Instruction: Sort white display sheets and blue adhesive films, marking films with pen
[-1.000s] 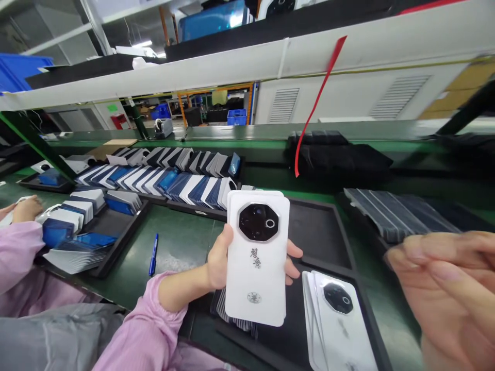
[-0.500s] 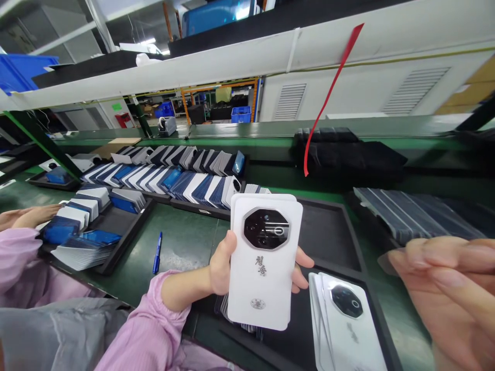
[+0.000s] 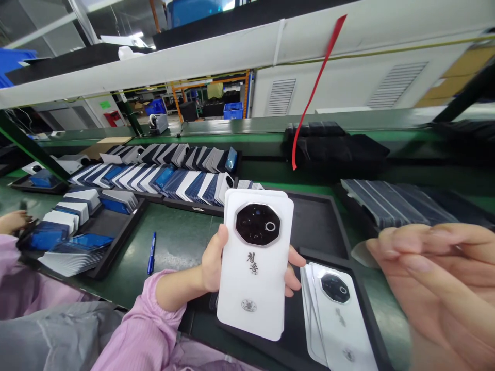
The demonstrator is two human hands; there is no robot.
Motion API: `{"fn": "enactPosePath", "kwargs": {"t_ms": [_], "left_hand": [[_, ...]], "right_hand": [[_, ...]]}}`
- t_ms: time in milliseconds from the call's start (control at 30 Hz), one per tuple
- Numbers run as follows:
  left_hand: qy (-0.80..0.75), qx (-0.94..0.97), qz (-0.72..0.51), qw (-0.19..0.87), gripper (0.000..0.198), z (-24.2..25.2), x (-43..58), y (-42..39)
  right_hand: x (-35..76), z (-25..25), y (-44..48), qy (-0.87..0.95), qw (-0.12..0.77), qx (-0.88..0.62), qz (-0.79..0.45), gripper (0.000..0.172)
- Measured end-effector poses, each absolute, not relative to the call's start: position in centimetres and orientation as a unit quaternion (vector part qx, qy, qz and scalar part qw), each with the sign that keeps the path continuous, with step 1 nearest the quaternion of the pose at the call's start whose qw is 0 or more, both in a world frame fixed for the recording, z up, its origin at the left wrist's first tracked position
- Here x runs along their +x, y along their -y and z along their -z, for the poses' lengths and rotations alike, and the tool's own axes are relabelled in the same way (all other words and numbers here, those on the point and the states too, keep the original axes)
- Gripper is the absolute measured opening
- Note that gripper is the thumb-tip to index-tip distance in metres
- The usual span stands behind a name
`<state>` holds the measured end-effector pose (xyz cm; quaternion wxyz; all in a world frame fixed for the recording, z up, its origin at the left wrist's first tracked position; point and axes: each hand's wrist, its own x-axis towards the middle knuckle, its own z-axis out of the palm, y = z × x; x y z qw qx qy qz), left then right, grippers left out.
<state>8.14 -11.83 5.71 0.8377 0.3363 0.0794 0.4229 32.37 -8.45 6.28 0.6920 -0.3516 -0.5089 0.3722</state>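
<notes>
My left hand [image 3: 212,260] grips a small stack of white phone back covers [image 3: 253,270] with a black octagonal camera ring, held upright over a black tray [image 3: 328,226]. My right hand [image 3: 436,283] is raised close to the camera at the right, blurred, fingers pressed together; a thin translucent film piece [image 3: 361,254] seems pinched at its fingertips. More white back covers [image 3: 338,314] lie stacked in the tray just right of the held ones.
Rows of white and blue covers [image 3: 170,180] fill black trays behind and to the left. A blue pen [image 3: 151,253] lies on the green bench. Dark trays [image 3: 390,206] sit at the right. A co-worker's hand [image 3: 11,221] reaches a tray at the far left. A red ribbon [image 3: 315,95] hangs from the shelf.
The held stack of covers has dropped slightly and tilted a little. My right hand stays raised at the right, shifted slightly left. The co-worker's hand has drawn back left.
</notes>
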Motion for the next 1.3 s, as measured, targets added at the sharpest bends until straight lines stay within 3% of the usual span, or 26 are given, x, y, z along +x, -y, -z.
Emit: {"fn": "enactPosePath", "kwargs": {"t_ms": [133, 333, 567, 933, 1300], "left_hand": [[-0.12, 0.335, -0.403, 0.843, 0.081, -5.1, 9.1, 11.2], [-0.194, 0.323, -0.314, 0.872, 0.077, -2.6, 11.2, 9.7], [-0.19, 0.302, -0.328, 0.875, 0.075, -2.2, 11.2, 9.9], [-0.169, 0.295, -0.364, 0.867, 0.072, -2.3, 11.3, 10.1], [-0.164, 0.281, -0.381, 0.866, 0.069, -2.6, 11.0, 10.1]], "right_hand": [[31.9, -6.8, 8.3, 0.49, 0.692, -0.331, -0.414, 0.027], [31.2, -6.3, 7.4, 0.554, 0.614, -0.341, -0.446, 0.03], [30.5, -6.1, 7.1, 0.588, 0.563, -0.352, -0.462, 0.033], [29.6, -5.6, 7.9, 0.612, 0.573, -0.348, -0.42, 0.027], [29.6, -5.6, 7.3, 0.591, 0.574, -0.356, -0.441, 0.035]]}}
